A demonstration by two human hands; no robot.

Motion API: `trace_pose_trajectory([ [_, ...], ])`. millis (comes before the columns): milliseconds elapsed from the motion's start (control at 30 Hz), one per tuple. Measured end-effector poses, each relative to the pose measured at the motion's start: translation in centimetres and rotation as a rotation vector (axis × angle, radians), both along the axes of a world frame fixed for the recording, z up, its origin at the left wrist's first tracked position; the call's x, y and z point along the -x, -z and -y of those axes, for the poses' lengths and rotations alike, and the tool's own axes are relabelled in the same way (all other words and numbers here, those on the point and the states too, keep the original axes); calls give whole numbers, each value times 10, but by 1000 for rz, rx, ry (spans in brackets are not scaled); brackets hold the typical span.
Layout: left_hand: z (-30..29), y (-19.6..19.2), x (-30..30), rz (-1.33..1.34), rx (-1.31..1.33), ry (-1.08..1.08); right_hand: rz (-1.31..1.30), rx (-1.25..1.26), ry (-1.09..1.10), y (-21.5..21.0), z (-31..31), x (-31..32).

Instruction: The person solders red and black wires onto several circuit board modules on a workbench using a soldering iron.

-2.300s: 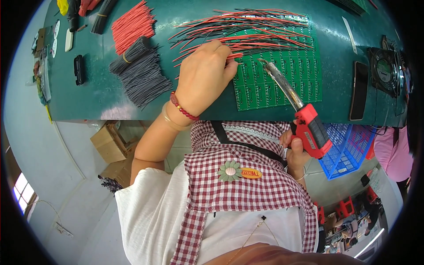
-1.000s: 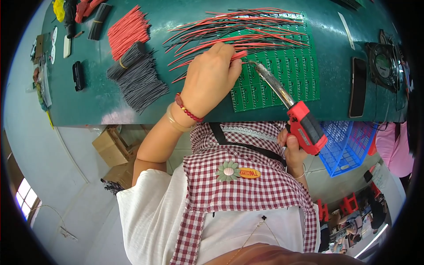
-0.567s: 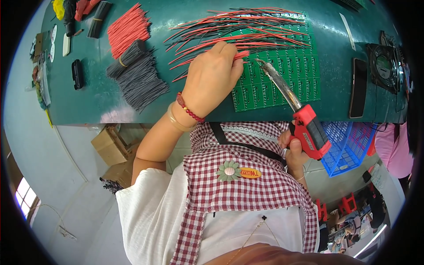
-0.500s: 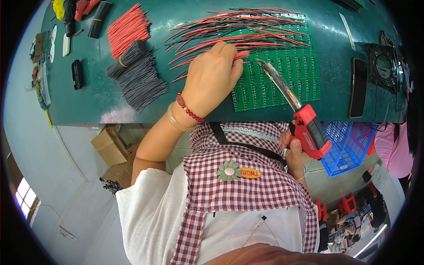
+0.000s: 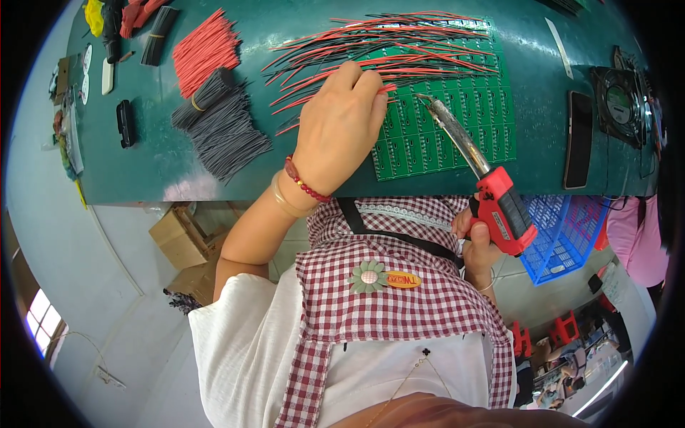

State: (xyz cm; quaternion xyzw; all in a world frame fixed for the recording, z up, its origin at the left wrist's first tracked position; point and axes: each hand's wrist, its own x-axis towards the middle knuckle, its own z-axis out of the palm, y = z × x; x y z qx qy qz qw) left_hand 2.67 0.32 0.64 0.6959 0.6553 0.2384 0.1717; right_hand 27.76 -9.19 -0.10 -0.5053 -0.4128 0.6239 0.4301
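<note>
At a green table (image 5: 539, 143), left hand (image 5: 338, 121) pinches red wires (image 5: 388, 88), right hand (image 5: 481, 242) clasps labelled soldering iron (image 5: 505, 211).

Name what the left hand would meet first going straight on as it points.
Probably the red and black wires just beyond the left hand, partly over green circuit boards; depth is unclear, so it might pass above.

Red-black soldering iron (image 5: 494, 188), green circuit boards (image 5: 419, 137), apron (image 5: 399, 310) — maroon-white checks

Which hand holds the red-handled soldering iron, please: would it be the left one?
No, the right hand grips the red-handled soldering iron, while the left hand has red wires at its fingertips.
</note>
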Motion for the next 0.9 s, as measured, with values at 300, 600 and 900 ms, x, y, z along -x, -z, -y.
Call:
trace_pose_trajectory([
  [300,-10,4,-13,43,-137,72,-2,1,-5,4,0,-2],
  [600,-11,9,-15,44,-138,78,13,0,-25,10,4,-5],
  [900,-11,9,-15,37,-139,78,1,23,-66,5,2,-4],
])
